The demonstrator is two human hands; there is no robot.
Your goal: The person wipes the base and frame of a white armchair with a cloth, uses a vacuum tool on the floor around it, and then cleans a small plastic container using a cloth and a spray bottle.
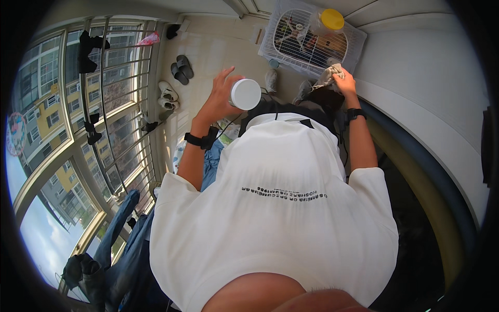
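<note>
My left hand (221, 97) grips a round jar with a white lid (246, 94), the lid facing the camera; the jar's body is mostly hidden beneath it. On the right, my right hand (345, 81) holds a crumpled beige cloth (330, 75) that hangs beside the near right corner of a white wire cage (312, 39). A clear container with a yellow lid (332, 19) stands on top of the cage. Behind the cage's bars are small items, among them a wooden-looking box (331, 43). A small round bluish thing (274, 63) lies on the floor by the cage.
Dark slippers (182, 70) and light shoes (168, 95) lie on the tiled floor (218, 43) to the left. A barred window (121, 82) with hanging jeans (124, 238) lines the left side. Blue fabric (212, 163) is beside my left forearm. A white panel (421, 74) rises at right.
</note>
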